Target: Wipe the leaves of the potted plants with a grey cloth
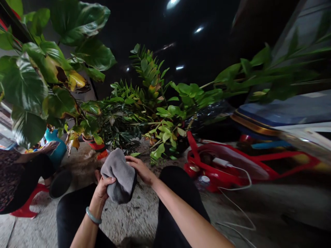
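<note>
A folded grey cloth [120, 174], thick and soft-looking, is held up between my knees. My left hand [103, 187], with a pale green bangle on its wrist, grips the cloth from the lower left, thumb pressed across its front. At the upper right edge of the same cloth, my right hand [141, 170] holds on with its fingers partly behind the fabric. Whether anything is wrapped inside or lies behind the cloth is hidden.
Leafy potted plants [165, 110] crowd the space ahead. To my right is a red basket [222, 179] with a white charger and cable [244, 186]. At left, a person [15, 175] sits on a red stool [32, 203] near a dark bowl [60, 184] and a turquoise container [55, 150].
</note>
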A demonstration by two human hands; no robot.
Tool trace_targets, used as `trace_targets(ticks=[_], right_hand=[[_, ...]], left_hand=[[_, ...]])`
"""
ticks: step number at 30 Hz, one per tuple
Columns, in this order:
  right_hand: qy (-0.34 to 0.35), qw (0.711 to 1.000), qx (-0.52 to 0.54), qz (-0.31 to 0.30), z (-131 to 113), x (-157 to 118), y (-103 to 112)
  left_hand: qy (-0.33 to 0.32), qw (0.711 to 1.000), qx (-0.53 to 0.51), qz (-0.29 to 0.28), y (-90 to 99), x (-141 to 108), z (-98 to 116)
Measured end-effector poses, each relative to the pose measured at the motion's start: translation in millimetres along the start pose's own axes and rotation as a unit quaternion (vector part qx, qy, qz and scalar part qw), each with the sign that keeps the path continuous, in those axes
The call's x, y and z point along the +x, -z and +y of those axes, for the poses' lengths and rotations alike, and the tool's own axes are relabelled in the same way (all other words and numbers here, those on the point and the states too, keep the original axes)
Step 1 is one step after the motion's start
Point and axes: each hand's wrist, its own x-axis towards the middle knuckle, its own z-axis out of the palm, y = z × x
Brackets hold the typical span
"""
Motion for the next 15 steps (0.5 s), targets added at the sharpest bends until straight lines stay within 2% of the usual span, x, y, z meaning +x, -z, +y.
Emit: trace_targets(ticks=[5,10,13,15], right_hand=[[-0.072,0.995,0.055,-0.052,2.6,-7.3,-2.7],[-0.051,0.996,0.004,-0.073,5.7,-9.2,5.9],[-0.048,0.998,-0.009,-0.050,6.7,-4.3,17.8],[-0.080,0.997,-0.012,0.020,7.8,2.1,27.1]], left_hand=[[0.019,1.000,-0.009,0.002,-3.9,-3.5,-3.9],[0.040,0.999,-0.031,-0.019,-11.6,-8.3,-1.0],[-0.006,1.000,0.007,-0.023,-15.7,-8.2,29.2],[-0.085,0.996,-0.008,-0.007,-23.0,-4.3,63.4]])
